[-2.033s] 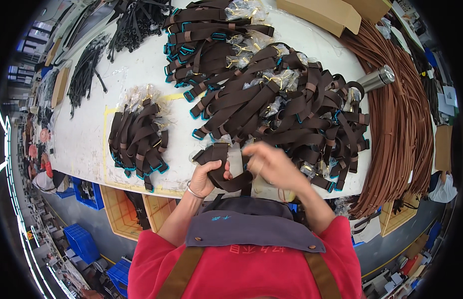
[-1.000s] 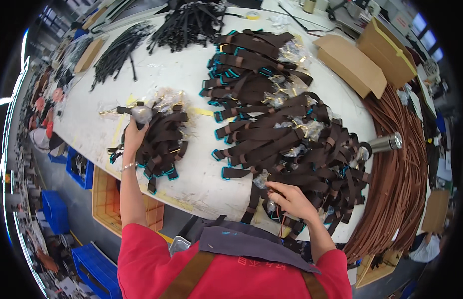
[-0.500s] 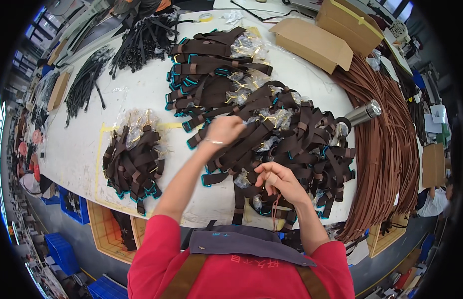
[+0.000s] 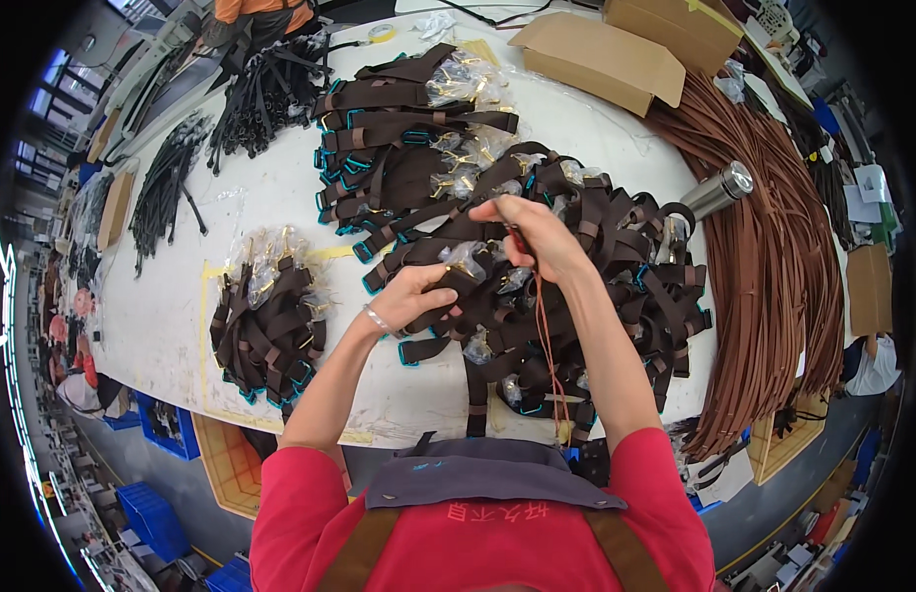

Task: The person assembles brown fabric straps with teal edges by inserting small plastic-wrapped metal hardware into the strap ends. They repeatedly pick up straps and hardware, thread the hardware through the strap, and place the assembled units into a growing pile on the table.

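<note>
Your left hand (image 4: 410, 296) gripped a brown strap (image 4: 456, 281) above the big pile of straps (image 4: 566, 286) on the bench (image 4: 182, 296). Your right hand (image 4: 537, 237) pinched a thin brown cord (image 4: 547, 345). You seemed midway through tying; next you'd need a steady pull.

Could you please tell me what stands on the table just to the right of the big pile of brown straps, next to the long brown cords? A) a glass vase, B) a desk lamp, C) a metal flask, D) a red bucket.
C: a shiny metal flask lies tilted on the white table between the big pile of brown straps and the long brown cords.
</note>
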Available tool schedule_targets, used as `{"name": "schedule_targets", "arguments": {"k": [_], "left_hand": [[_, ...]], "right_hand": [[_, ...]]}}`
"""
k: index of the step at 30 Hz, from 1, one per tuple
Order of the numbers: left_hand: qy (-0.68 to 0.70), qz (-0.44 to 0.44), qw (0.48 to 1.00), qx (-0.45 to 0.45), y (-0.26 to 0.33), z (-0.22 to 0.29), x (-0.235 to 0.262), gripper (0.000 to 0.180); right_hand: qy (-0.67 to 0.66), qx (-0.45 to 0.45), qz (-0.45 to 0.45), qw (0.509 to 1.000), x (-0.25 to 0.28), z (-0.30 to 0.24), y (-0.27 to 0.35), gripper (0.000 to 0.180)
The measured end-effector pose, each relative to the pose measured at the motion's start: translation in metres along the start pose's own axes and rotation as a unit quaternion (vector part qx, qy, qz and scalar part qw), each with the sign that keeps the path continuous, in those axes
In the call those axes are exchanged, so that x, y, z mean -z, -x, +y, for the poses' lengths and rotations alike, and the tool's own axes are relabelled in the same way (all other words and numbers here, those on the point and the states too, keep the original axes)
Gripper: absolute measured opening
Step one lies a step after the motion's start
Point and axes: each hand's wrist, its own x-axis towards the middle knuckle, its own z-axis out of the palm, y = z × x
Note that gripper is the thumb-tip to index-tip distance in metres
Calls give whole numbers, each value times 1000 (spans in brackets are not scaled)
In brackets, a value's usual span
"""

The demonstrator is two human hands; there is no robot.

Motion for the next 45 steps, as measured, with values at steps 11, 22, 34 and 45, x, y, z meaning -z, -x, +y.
{"name": "schedule_targets", "arguments": {"k": [11,22,34,45], "left_hand": [[204,125,970,-44,29,-4,37,23],[328,110,937,-44,37,-5,41,17],[352,136,925,-48,43,-4,37,18],[329,129,935,-44,50,-1,36,19]], "right_hand": [[244,0,-93,965,-50,48,-9,34],[571,236,89,781,-64,57,-7,34],[619,224,53,751,-81,70,-9,23],[613,253,131,737,-66,56,-8,19]]}}
